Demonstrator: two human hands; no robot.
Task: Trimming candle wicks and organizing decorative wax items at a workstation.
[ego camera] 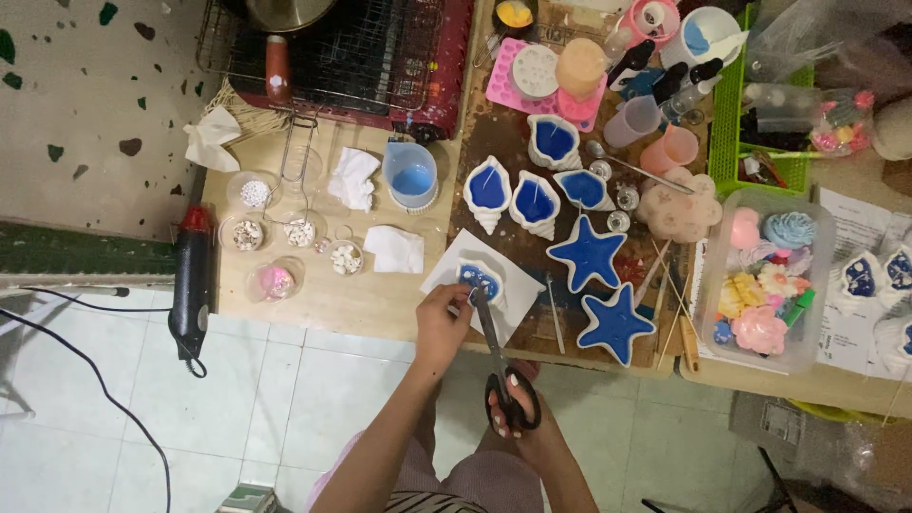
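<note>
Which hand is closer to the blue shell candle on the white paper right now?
Left. The left hand has its fingertips at the shell candle. The right hand sits back off the table edge, holding the black scissors, whose blades reach the candle.

A pale wooden surface (pixel 313 294) runs across the middle of the frame, its right half stained dark. Below it lies a floor of white square tiles (pixel 266 399), crossed by a black cable (pixel 104 394) at lower left. Upper left shows speckled terrazzo flooring (pixel 85 114), edged by a dark green strip (pixel 85 249). Light is soft and even.
</note>
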